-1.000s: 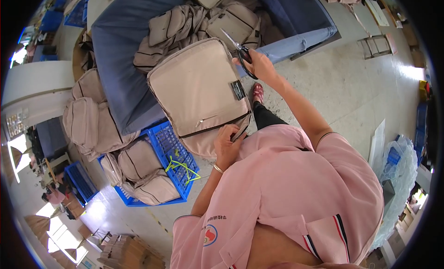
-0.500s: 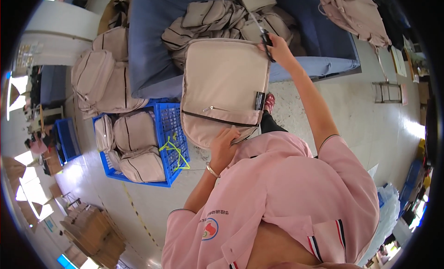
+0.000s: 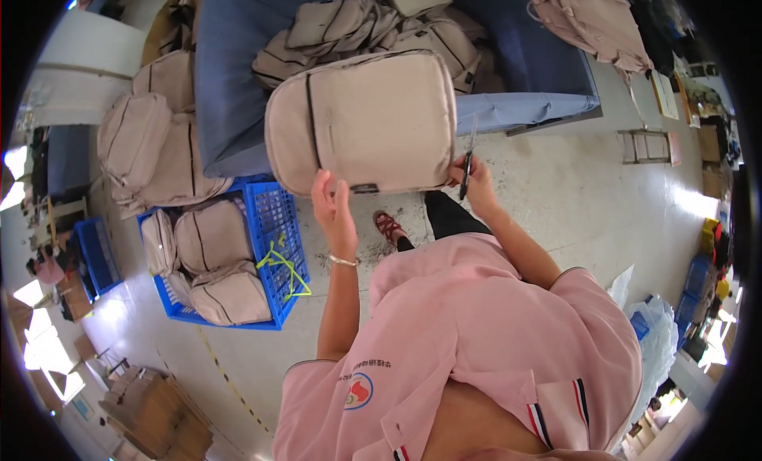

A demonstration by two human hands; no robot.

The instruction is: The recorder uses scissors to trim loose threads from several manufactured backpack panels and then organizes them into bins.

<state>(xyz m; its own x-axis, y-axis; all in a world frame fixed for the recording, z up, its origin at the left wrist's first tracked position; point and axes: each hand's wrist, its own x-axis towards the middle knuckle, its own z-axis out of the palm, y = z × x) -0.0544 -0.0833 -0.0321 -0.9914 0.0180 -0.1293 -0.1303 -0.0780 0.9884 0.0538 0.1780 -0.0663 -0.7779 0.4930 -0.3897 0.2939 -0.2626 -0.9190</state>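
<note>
A beige backpack [image 3: 381, 124] is turned sideways in front of me, with a dark zipper line across its left part and a small black label on its lower edge. Against that lower edge, near the zipper, my left hand [image 3: 337, 219] has its fingers stretched out and touching the bag. My right hand [image 3: 479, 185] is closed around black-handled scissors [image 3: 467, 174], whose blades point away from me. Its fingers also meet the bag's lower right corner. The bag hides part of those fingers.
Behind the backpack stands a large blue fabric-lined bin [image 3: 524, 112] with several beige bags inside. On the left, a blue plastic crate [image 3: 274, 239] with yellow-green cord holds more bags, near a stack of bags [image 3: 159, 151]. Another backpack [image 3: 591, 24] is at the far right.
The backpack has turned from upright to sideways. My right hand has come down from its top corner to its lower right corner, still with the scissors. My left fingers have straightened.
</note>
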